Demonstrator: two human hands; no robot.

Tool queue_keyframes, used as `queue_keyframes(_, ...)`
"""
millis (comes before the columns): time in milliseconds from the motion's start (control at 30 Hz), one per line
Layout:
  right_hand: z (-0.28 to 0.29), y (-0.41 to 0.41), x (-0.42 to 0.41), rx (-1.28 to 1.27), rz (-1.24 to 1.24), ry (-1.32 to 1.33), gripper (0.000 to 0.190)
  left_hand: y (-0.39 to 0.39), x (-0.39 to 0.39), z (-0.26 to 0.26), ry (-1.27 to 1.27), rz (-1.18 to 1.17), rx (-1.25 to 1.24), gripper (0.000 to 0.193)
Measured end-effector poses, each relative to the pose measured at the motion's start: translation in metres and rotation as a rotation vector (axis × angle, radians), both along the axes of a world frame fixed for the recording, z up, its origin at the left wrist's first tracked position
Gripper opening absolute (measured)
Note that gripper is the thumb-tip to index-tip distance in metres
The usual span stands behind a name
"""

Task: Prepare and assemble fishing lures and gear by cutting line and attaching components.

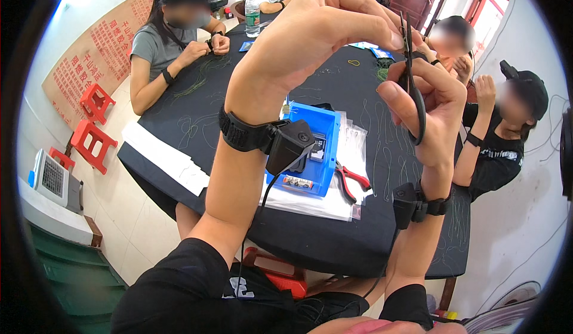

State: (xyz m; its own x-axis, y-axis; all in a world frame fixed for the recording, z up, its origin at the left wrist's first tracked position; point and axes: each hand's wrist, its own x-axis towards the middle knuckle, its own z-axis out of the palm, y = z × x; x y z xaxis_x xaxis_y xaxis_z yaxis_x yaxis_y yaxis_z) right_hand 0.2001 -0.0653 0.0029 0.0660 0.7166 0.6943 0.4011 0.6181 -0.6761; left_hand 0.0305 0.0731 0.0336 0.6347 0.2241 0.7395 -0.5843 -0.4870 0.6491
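My left hand (pixel 313 34) is raised high over the table, its fingertips pinched together beside the tips of a pair of scissors. What the pinch holds is too small to tell. My right hand (pixel 429 96), raised close by, grips the dark scissors (pixel 408 74) by the handles, blades pointing up and nearly closed. Below the hands, a blue plastic bin (pixel 331 150) on the black-covered table contains small boxes and a small packet (pixel 297 182). Red-handled pliers (pixel 353 179) lie against its right side. Thin cord loops (pixel 382 155) are spread to the right.
Clear plastic sleeves (pixel 353 137) lie around the bin, and white papers (pixel 161 157) at the table's left edge. A water bottle (pixel 252 16) stands at the back. Several people sit around the table (pixel 250 83). Red stools (pixel 91 143) are on the left floor.
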Motion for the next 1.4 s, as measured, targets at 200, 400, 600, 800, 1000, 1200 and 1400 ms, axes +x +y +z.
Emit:
queue_keyframes(200,0.000,0.001,-0.002,-0.002,0.010,0.012,0.029,0.000,-0.001,0.000,-0.015,0.038,0.030,0.016)
queue_keyframes(400,-0.002,0.002,-0.005,0.005,0.014,0.030,0.028,-0.002,-0.002,0.001,-0.017,0.040,0.012,0.016)
queue_keyframes(600,-0.002,0.002,-0.007,0.010,0.006,0.039,0.026,-0.002,-0.002,0.001,-0.010,0.026,-0.003,0.016)
queue_keyframes(800,-0.005,0.005,-0.012,0.023,-0.025,0.057,0.026,0.003,-0.002,0.000,-0.008,0.043,0.002,0.017)
queue_keyframes(1000,-0.004,0.006,-0.013,0.029,-0.079,0.013,0.026,0.005,-0.004,0.000,-0.008,0.060,0.016,0.017)
queue_keyframes(1200,-0.005,0.007,-0.016,-0.002,-0.091,0.015,0.027,0.003,-0.007,0.002,0.038,-0.169,-0.319,0.010)
queue_keyframes(1400,-0.005,0.008,-0.016,-0.018,-0.060,0.041,0.026,0.004,-0.008,0.003,0.017,-0.204,-0.329,0.009)
